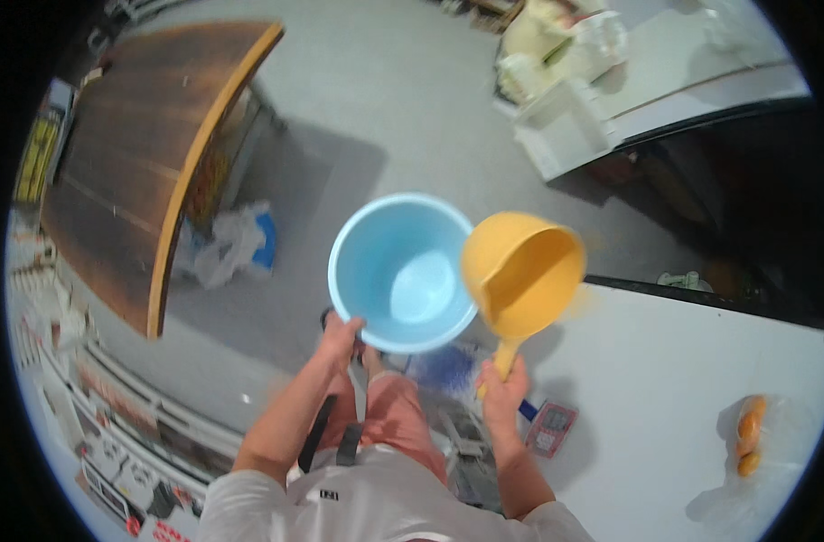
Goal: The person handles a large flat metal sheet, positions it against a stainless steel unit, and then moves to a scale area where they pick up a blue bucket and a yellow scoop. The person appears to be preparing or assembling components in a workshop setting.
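Note:
My left hand (342,339) grips the rim of a light blue plastic bucket (364,271) at its near left side. No contents show inside the bucket. In my right hand (505,387) is the handle of a yellow plastic water ladle (500,251), its bowl tilted so that the hollow faces right and towards me. The ladle's bowl overlaps the bucket's right rim in the picture; whether they touch I cannot tell. Below my right wrist, a red-framed device with buttons (553,428) lies on the white tabletop (649,379).
Orange, rounded food items (749,437) in a clear bag lie at the right. On the left stands a brown wooden table (134,135), with plastic bags (229,251) beneath its edge. A white bin (564,129) and piled bags (554,40) are at the far right, beyond the grey floor (385,88).

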The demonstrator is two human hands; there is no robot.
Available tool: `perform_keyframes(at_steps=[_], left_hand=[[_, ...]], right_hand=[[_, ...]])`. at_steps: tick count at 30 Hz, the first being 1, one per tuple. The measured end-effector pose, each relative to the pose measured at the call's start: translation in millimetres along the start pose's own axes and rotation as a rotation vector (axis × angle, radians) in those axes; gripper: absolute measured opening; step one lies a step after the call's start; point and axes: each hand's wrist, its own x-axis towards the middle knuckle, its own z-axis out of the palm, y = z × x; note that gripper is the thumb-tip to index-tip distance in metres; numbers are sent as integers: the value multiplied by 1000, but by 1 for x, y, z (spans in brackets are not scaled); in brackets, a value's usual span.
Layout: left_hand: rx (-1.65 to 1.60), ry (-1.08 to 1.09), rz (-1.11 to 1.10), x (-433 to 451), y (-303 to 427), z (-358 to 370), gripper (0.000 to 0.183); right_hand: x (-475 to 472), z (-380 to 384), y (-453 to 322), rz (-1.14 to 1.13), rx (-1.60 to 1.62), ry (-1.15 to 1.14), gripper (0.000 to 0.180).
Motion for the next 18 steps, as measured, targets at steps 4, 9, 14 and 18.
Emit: perform_keyframes(at_steps=[4, 9, 14, 18], left_hand=[[161, 73, 95, 0, 11, 36, 30], [226, 75, 147, -9, 53, 77, 29], [255, 107, 165, 2, 119, 122, 32], [351, 30, 229, 31, 184, 164, 35]], right_hand=[[12, -11, 4, -21, -37, -88, 18], [39, -12, -10, -60, -155, -74, 21], [101, 8, -40, -104, -81, -111, 19], [166, 26, -67, -127, -65, -114, 17]])
